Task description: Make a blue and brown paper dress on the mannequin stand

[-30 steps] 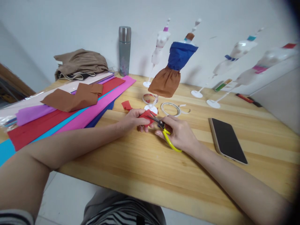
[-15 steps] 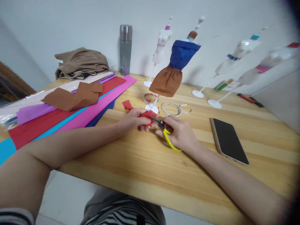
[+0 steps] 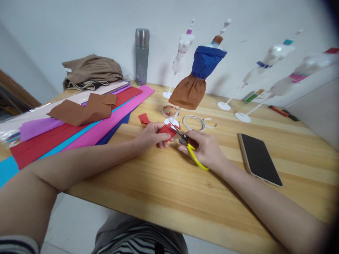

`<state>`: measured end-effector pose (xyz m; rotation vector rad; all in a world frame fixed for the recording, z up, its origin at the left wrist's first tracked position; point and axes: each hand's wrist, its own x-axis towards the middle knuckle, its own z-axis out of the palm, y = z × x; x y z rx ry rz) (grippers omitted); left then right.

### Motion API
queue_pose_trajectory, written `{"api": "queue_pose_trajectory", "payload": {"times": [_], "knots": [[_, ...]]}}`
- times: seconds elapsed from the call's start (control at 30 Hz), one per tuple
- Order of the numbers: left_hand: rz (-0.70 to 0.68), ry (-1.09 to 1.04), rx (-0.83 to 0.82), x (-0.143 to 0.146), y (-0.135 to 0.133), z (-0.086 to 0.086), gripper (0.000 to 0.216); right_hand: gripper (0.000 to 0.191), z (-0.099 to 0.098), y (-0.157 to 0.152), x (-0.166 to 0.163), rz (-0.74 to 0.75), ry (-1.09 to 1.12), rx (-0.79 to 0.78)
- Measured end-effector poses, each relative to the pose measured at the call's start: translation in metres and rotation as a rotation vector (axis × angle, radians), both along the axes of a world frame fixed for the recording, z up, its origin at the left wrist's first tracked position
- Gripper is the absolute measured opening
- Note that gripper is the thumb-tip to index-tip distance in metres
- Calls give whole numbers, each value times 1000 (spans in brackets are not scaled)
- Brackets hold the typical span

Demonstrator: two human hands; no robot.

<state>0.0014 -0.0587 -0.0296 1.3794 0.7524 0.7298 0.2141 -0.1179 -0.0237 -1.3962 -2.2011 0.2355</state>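
Note:
My left hand (image 3: 155, 134) pinches a small piece of red crepe paper (image 3: 167, 131) between thumb and fingers, above the wooden table. In my right hand (image 3: 205, 148) are yellow-handled scissors (image 3: 194, 157), their blades at the paper's right edge. Just behind the hands stands a small mannequin (image 3: 223, 27) on a white base, dressed in a blue crepe top (image 3: 208, 61) and a gathered brown skirt (image 3: 188, 92). A red scrap (image 3: 143, 118) lies beyond my left hand. Two tape rolls, one of them white (image 3: 194, 122), rest near the base.
Coloured crepe sheets (image 3: 106, 121) with a brown piece (image 3: 82, 111) on top cover the left side. Behind them are a folded brown cloth (image 3: 92, 70) and a flask (image 3: 142, 58). A phone (image 3: 259, 158) lies at right; more mannequins (image 3: 278, 56) stand along the wall.
The scissors and my right hand have shifted slightly right, so the blades sit nearer the red paper's edge. My left hand stays almost in place, still pinching the paper.

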Motion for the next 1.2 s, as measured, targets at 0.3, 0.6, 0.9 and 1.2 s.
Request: {"api": "queue_pose_trajectory", "payload": {"times": [0.3,0.6,0.9,1.2], "knots": [[-71,-64,6,-1,2,-3,12,41,-2,-1,-2,10,-7,-31],[-89,-68,-26,-2,4,-5,17,41,-2,-2,-3,11,-1,1],[-95,-81,-31,-2,4,-5,12,42,-4,-2,-3,14,-10,3],[-101,-76,-39,-2,3,-2,14,48,-2,-2,-4,11,9,-10]]}}
